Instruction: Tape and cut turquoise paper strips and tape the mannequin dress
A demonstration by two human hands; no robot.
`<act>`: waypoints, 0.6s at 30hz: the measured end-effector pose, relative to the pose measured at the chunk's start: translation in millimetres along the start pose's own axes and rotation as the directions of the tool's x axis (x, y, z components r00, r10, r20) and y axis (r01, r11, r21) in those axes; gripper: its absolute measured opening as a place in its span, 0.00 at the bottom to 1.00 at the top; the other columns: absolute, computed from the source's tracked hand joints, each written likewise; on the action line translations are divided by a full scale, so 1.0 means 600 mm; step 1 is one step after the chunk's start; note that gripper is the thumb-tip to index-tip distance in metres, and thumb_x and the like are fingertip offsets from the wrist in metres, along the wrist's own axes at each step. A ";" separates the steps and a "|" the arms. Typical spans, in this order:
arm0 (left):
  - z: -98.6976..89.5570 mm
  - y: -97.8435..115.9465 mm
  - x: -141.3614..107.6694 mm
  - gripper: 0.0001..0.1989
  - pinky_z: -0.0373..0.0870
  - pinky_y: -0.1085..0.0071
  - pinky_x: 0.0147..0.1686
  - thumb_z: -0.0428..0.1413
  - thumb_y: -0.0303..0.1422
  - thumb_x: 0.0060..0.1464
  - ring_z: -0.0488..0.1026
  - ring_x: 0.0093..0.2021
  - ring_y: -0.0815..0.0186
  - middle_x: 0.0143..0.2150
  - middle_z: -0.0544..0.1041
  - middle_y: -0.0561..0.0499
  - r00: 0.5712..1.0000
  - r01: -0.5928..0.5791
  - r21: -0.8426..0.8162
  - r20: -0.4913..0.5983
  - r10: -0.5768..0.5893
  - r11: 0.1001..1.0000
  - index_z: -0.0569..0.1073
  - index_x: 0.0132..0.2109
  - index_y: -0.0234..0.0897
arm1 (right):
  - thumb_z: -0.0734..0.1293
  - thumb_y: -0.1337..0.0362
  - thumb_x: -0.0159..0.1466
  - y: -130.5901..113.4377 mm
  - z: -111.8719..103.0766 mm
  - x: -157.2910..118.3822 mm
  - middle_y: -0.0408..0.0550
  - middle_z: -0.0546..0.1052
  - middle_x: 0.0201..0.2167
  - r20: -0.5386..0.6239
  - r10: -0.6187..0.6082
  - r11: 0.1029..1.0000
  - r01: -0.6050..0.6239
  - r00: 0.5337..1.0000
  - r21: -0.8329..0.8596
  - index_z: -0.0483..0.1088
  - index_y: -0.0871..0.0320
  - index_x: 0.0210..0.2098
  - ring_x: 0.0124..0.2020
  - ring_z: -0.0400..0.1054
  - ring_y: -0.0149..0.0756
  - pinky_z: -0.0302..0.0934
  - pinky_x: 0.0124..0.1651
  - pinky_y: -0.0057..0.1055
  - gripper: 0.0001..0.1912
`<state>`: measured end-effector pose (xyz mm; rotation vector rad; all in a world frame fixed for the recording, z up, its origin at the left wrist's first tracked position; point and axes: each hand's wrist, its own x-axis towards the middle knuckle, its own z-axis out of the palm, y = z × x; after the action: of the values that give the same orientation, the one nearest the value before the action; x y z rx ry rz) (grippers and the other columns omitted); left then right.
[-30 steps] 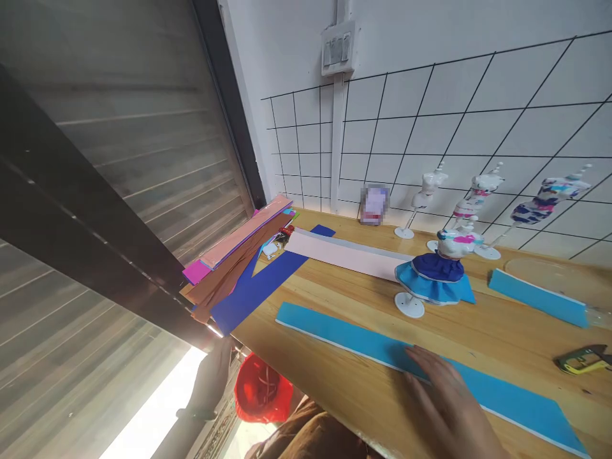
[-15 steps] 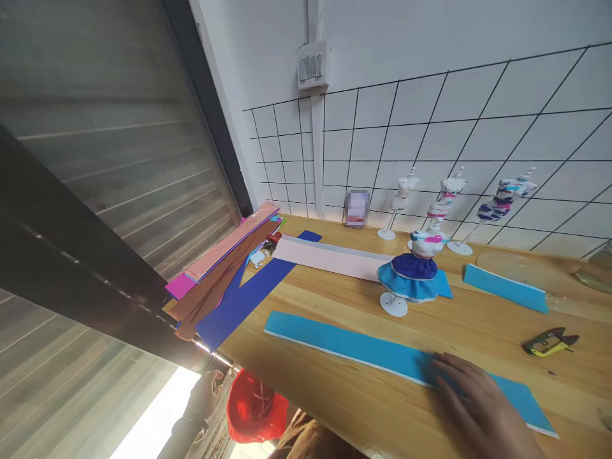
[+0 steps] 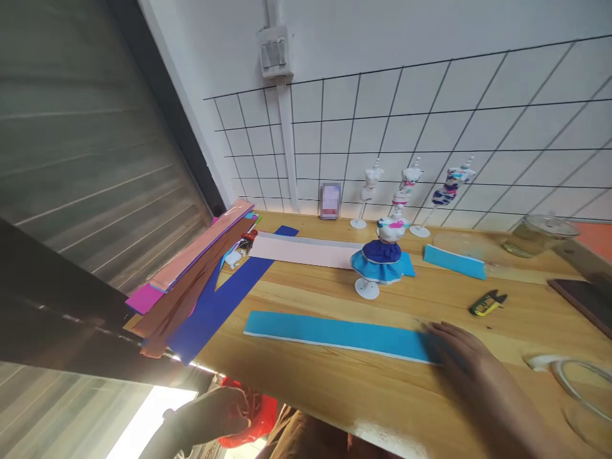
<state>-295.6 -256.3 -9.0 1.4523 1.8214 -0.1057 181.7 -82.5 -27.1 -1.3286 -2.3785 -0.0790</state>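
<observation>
A long light-blue strip with a white edge point(image 3: 335, 333) lies flat along the front of the wooden table point(image 3: 296, 382). Over its right end rests my right hand point(image 3: 466, 357), palm down, fingers stretched out and slightly blurred. My left hand point(image 3: 232, 411) is below the table's front edge, in front of a red bag point(image 3: 262, 421); its fingers are curled, and whether they hold anything is hidden. Behind the strip stands a small dress form in a blue ruffled skirt point(image 3: 377, 262). Yellow-and-black snips point(image 3: 488, 303) lie beyond my right hand.
Coloured strips point(image 3: 191, 274) are piled at the left, beside a pale pink strip point(image 3: 306, 250). Three more dress forms point(image 3: 447, 188) stand near the wall grid. At the right are a glass jar point(image 3: 540, 236), a dark flat object point(image 3: 586, 303) and a cable point(image 3: 568, 376).
The view has shifted right. My left hand has come up further into view by the red bag. My right hand now covers the strip's right end, which showed past it before.
</observation>
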 end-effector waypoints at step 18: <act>-0.125 0.102 0.159 0.18 0.58 0.64 0.49 0.53 0.39 0.47 0.66 0.47 0.59 0.45 0.72 0.46 0.802 -0.314 0.249 -0.447 0.396 0.916 0.71 0.46 0.39 | 0.59 0.56 0.58 0.050 -0.046 0.022 0.49 0.75 0.30 0.435 0.131 0.951 -0.237 0.891 0.199 0.71 0.57 0.30 0.32 0.69 0.39 0.62 0.35 0.33 0.14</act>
<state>-285.1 -121.8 7.7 2.0626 1.9153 0.3459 209.7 -62.4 -1.5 -1.5619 -2.4699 0.5988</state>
